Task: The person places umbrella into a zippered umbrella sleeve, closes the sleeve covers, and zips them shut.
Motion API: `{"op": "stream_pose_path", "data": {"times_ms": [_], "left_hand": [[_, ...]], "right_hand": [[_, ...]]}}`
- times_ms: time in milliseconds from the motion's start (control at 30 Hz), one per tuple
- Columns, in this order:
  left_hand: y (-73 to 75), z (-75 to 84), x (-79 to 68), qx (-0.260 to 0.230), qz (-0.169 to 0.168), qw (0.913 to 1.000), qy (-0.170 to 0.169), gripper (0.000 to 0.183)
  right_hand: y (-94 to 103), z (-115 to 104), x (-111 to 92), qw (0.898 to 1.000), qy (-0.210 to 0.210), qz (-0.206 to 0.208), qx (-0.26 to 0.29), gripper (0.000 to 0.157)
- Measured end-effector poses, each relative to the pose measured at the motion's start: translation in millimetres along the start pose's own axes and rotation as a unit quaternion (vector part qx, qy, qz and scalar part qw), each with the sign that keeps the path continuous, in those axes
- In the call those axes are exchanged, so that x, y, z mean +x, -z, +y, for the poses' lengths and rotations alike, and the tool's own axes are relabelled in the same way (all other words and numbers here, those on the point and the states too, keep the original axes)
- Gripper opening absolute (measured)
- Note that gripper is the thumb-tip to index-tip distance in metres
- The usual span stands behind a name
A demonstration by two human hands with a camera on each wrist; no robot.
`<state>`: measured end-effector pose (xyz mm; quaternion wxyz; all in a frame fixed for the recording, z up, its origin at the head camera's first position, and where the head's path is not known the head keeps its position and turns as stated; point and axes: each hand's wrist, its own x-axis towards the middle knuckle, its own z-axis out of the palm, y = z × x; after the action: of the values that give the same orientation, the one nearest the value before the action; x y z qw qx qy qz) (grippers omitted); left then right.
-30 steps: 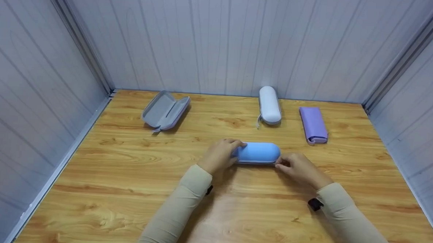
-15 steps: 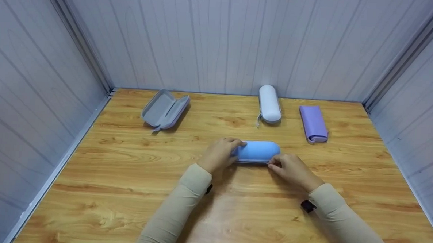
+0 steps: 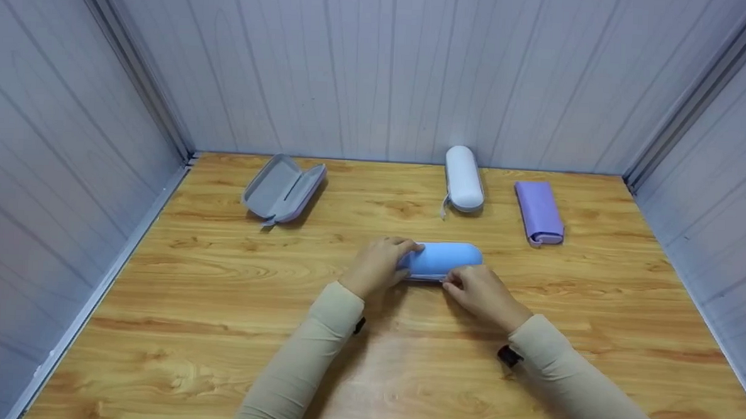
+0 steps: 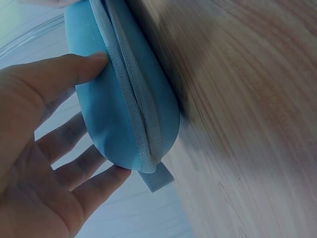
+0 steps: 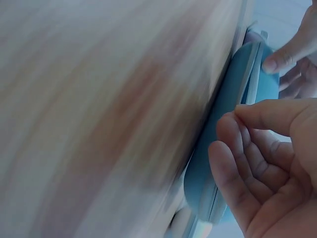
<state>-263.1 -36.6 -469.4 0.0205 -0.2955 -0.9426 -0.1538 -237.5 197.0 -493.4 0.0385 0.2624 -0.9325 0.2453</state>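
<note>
A blue hard glasses case [image 3: 449, 257] lies lengthwise across the table in the head view. My left hand [image 3: 375, 266] grips its left end, the thumb [image 4: 84, 68] on the front just above the zipper and the fingers around the far side. At the front seam my right hand [image 3: 484, 295] pinches with thumb and forefinger; the zipper pull itself is hidden by the fingertips. The right wrist view has the zipper seam [image 5: 247, 82] slightly parted between the two hands. A grey fabric tab [image 4: 157, 178] sticks out from the case's left end.
An unzipped case [image 3: 279, 189] with grey lining lies spread at the back left. A white glasses case [image 3: 464, 179] stands back right of centre, near the rear wall [image 3: 379, 77]. Right of it lies a purple soft case [image 3: 540, 210]. Walls close in the table [image 3: 216, 328] on both sides.
My right hand has slid left along the front seam, from the blue case's right end to about its middle. My left hand and the case have stayed in place.
</note>
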Motion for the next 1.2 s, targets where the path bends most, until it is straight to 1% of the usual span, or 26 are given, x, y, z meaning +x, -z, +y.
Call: {"op": "stream_pose_path", "data": {"times_ms": [100, 267, 500, 733, 800, 933, 1067, 1133, 1200], "left_hand": [[0.0, -0.1, 0.2, 0.003, 0.003, 1.0000, -0.004, 0.046], [1.0, 0.0, -0.4, 0.004, 0.013, 0.9998, -0.011, 0.046], [1.8, 0.6, -1.4, 0.015, 0.016, 0.9998, -0.005, 0.046], [1.3, 2.6, -5.1, 0.010, 0.023, 0.9997, -0.002, 0.047], [2.0, 2.7, -6.2, 0.013, 0.024, 0.9996, -0.002, 0.047], [5.2, 3.2, -8.3, 0.016, 0.013, 0.9998, 0.003, 0.050], [6.7, 2.4, -10.2, 0.013, 0.007, 0.9998, 0.011, 0.052], [6.6, 1.6, -11.1, 0.011, 0.009, 0.9998, 0.016, 0.053], [6.7, 1.3, -12.0, 0.006, 0.010, 0.9997, 0.022, 0.054]], "right_hand": [[-2.6, -4.5, 3.7, 1.000, 0.008, 0.002, 0.003, 0.006], [-5.4, -8.2, 7.8, 1.000, 0.010, -0.001, 0.011, 0.006], [-7.0, -6.4, 9.3, 1.000, 0.017, 0.005, 0.019, 0.004], [-8.8, -2.1, 10.4, 0.999, 0.024, 0.011, 0.021, 0.007], [-9.0, -1.1, 11.3, 1.000, 0.018, 0.005, 0.025, 0.006], [-6.8, 3.1, 15.0, 0.999, 0.011, -0.008, 0.037, 0.005], [-3.3, 6.2, 20.2, 0.998, -0.017, -0.024, 0.054, 0.005], [-2.0, 6.2, 22.8, 0.997, -0.037, -0.031, 0.064, 0.005], [-1.2, 6.0, 24.9, 0.996, -0.049, -0.034, 0.068, 0.006]]}}
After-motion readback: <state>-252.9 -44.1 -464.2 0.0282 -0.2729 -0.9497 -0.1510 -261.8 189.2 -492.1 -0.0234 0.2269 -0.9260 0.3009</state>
